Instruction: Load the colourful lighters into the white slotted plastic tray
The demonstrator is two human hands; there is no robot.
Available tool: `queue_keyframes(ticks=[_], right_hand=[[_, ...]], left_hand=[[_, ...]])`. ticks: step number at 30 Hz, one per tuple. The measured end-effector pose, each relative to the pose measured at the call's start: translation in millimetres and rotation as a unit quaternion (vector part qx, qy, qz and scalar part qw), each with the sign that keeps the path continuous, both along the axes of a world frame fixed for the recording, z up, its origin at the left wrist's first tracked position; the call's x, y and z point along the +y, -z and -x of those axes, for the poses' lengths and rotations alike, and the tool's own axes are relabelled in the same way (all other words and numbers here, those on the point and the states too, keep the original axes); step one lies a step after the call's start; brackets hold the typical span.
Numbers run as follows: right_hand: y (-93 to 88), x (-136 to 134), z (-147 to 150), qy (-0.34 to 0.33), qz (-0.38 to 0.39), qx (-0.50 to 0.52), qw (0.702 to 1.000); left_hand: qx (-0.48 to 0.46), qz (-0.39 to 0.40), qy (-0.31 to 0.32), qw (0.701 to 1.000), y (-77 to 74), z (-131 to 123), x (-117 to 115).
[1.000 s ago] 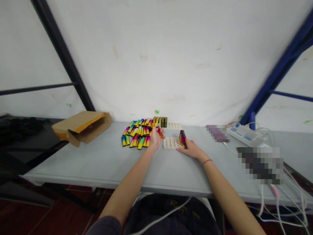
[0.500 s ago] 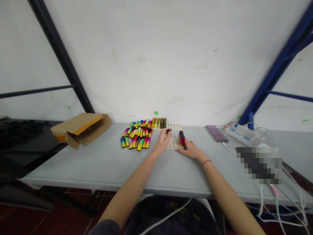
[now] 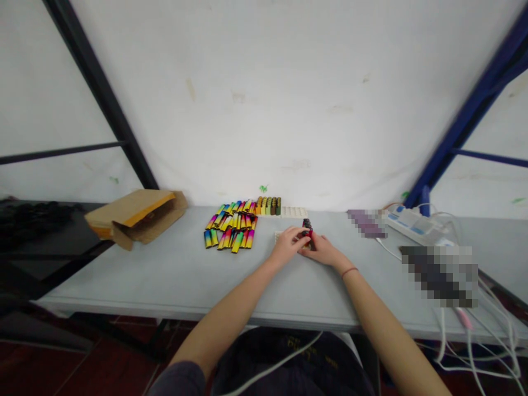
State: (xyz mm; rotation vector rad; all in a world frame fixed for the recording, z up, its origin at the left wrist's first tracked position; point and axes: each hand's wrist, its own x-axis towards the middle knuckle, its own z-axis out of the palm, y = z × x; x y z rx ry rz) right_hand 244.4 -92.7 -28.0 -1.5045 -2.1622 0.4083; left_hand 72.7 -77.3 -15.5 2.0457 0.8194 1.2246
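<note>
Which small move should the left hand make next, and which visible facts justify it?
Probably ease the dark-topped piece down into the pale tray. The left hand appears to pinch it beside the upright row there, the right hand is at that row's right side, and how deep the piece sits is hidden.

A white power strip (image 3: 412, 224) lies near a blue metal post (image 3: 466, 121).

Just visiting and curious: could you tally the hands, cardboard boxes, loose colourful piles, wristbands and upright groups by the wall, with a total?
Hands (left hand, right hand): 2
Cardboard box: 1
Loose colourful pile: 1
Wristband: 1
Upright group by the wall: 1
Total: 6
</note>
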Motion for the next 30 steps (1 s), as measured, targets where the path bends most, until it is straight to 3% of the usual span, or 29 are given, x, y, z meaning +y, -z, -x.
queue_keyframes(ticks=[14,20,26,28,30], right_hand=[[-3.0,-2,2,0.013,-0.006,0.001,1.000],[-3.3,-2,3,0.009,-0.008,-0.001,1.000],[-2.2,-2,2,0.012,0.000,0.000,1.000],[-2.4,-1,1,0.013,0.008,-0.004,1.000],[-2.6,-1,0,0.016,0.009,-0.006,1.000]], left_hand=[[-0.021,0.034,-0.026,0.999,4.7,-5,1],[0.024,-0.034,-0.032,0.999,9.1,-3,5],[0.112,-0.131,-0.015,0.985,-5.5,3,-1],[0.167,-0.128,-0.058,0.976,-14.7,9,-3],[0.245,-0.095,-0.150,0.953,-24.4,20,-4]])
